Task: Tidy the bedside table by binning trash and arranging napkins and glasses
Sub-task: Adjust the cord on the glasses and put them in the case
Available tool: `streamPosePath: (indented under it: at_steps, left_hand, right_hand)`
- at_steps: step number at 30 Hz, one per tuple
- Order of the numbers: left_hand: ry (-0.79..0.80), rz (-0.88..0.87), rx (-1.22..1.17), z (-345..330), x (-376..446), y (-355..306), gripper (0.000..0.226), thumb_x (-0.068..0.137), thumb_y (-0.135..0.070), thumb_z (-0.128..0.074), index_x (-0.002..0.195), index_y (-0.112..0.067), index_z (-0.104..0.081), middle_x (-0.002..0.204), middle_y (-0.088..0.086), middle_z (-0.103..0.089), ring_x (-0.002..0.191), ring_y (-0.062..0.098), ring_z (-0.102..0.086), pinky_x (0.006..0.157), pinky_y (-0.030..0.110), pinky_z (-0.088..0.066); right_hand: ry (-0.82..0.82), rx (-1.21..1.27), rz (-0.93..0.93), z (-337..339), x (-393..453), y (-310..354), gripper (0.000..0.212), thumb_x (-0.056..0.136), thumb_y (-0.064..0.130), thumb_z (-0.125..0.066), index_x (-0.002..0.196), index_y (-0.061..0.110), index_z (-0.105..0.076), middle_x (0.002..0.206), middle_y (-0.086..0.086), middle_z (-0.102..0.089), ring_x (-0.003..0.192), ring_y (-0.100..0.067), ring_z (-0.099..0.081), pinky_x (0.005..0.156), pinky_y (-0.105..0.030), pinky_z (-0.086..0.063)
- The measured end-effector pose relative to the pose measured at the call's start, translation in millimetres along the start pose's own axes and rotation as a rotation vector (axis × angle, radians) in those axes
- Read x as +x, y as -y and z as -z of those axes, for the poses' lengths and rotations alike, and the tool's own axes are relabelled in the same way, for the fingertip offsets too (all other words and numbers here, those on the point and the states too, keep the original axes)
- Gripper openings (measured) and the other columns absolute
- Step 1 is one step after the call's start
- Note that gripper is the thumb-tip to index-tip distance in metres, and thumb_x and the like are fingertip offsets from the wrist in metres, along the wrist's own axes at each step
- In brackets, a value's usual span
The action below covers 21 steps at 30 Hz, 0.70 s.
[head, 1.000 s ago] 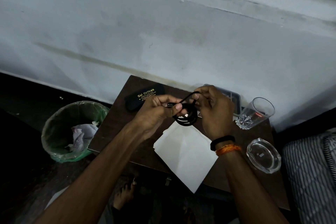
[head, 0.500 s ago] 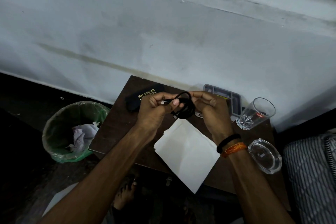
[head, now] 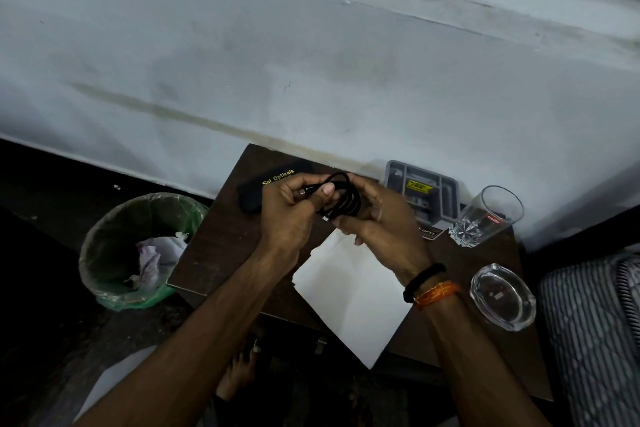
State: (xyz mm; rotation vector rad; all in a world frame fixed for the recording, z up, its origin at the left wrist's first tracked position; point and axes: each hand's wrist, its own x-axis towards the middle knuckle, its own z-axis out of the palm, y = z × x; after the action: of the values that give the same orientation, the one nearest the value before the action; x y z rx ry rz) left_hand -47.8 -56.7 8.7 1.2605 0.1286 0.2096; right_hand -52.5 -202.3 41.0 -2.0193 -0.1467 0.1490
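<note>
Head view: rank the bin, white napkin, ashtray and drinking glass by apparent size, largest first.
1. White napkin, though the arms hide part of it.
2. Bin, close to the napkin in apparent size.
3. Drinking glass and ashtray: too alike to rank.

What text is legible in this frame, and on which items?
"Sai Opticals": gold print on the black glasses case.
"celle", cut off at the edge: red print on the glass tumbler.
"OPEL", the start hidden: on the dark card under the grey tray.
Yellow sticker in the tray: dark print, too small to read.
Smaller gold lines under "Sai Opticals": hidden by the left hand.
</note>
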Motion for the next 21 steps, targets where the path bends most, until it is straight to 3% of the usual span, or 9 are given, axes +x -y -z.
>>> streamPosePath:
  at_steps: [3, 7, 10, 13, 17, 19, 21]
  left_hand:
    - [-0.001, 0.019, -0.01, -1.3, -0.9, -0.3, 0.019, 0.085, 0.004, -0.07, 0.104, 0.005, -0.072, 0.09, 0.015, -0.076, 0.083, 0.023, -0.075, 0.075, 0.03, -0.06]
    - [0.003, 0.055, -0.039, 0.1, 0.0, -1.4, 0.02, 0.084, 0.002, -0.07, 0.104, 0.007, -0.071, 0.087, 0.016, -0.075, 0.079, 0.021, -0.074, 0.072, 0.029, -0.06]
    - [-0.005, 0.095, -0.082, 0.8, 0.5, -2.3, 0.021, 0.086, 0.002, -0.068, 0.105, 0.009, -0.07, 0.082, 0.018, -0.074, 0.07, 0.022, -0.072, 0.075, 0.034, -0.062]
    - [-0.041, 0.104, -0.093, 1.1, 0.8, -1.3, 0.021, 0.087, 0.001, -0.068, 0.107, 0.008, -0.07, 0.085, 0.017, -0.075, 0.075, 0.025, -0.073, 0.079, 0.037, -0.061]
    - [-0.148, 0.054, -0.004, 5.1, 3.3, 1.3, 0.015, 0.088, 0.0, -0.068, 0.102, -0.002, -0.072, 0.082, 0.007, -0.076, 0.076, 0.014, -0.074, 0.071, 0.025, -0.058]
    - [-0.16, -0.005, 0.073, 6.1, 3.3, 2.6, 0.014, 0.088, -0.003, -0.07, 0.1, -0.007, -0.073, 0.085, 0.01, -0.076, 0.081, 0.016, -0.074, 0.074, 0.029, -0.059]
    - [-0.145, -0.065, 0.154, 5.4, 1.8, 3.9, 0.015, 0.087, -0.007, -0.072, 0.101, -0.013, -0.074, 0.091, 0.009, -0.077, 0.088, 0.02, -0.075, 0.079, 0.037, -0.06]
  right_hand:
    - [-0.116, -0.171, 0.107, -6.5, -0.8, -3.1, 0.066, 0.077, 0.026, -0.083, 0.137, 0.024, -0.057, 0.126, 0.008, -0.068, 0.111, -0.01, -0.067, 0.095, -0.033, -0.056]
    - [-0.269, -0.518, 0.336, -7.2, -3.8, -0.2, 0.052, 0.084, 0.03, -0.077, 0.133, 0.027, -0.06, 0.111, 0.005, -0.075, 0.085, -0.013, -0.071, 0.079, -0.032, -0.06]
    - [-0.38, -0.583, 0.452, -7.8, -2.5, 1.8, 0.027, 0.088, 0.025, -0.073, 0.114, 0.024, -0.071, 0.114, 0.001, -0.07, 0.09, -0.016, -0.068, 0.075, -0.031, -0.058]
    - [-0.412, -0.587, 0.422, -13.4, -2.3, 1.9, 0.012, 0.086, 0.022, -0.075, 0.098, 0.021, -0.075, 0.112, -0.003, -0.063, 0.095, -0.02, -0.064, 0.075, -0.032, -0.057]
    - [-0.365, -0.588, 0.444, -23.3, -8.5, 9.5, 0.012, 0.087, 0.014, -0.064, 0.093, 0.016, -0.074, 0.104, -0.004, -0.065, 0.089, -0.018, -0.064, 0.075, -0.032, -0.058]
    - [-0.366, -0.625, 0.508, -27.1, -12.3, 14.2, 0.025, 0.086, 0.014, -0.052, 0.093, 0.016, -0.075, 0.097, -0.003, -0.069, 0.086, -0.019, -0.065, 0.074, -0.031, -0.057]
    - [-0.372, -0.675, 0.519, -34.7, -15.8, 16.3, 0.023, 0.083, 0.009, -0.057, 0.093, 0.017, -0.076, 0.091, -0.003, -0.071, 0.082, -0.022, -0.067, 0.071, -0.032, -0.056]
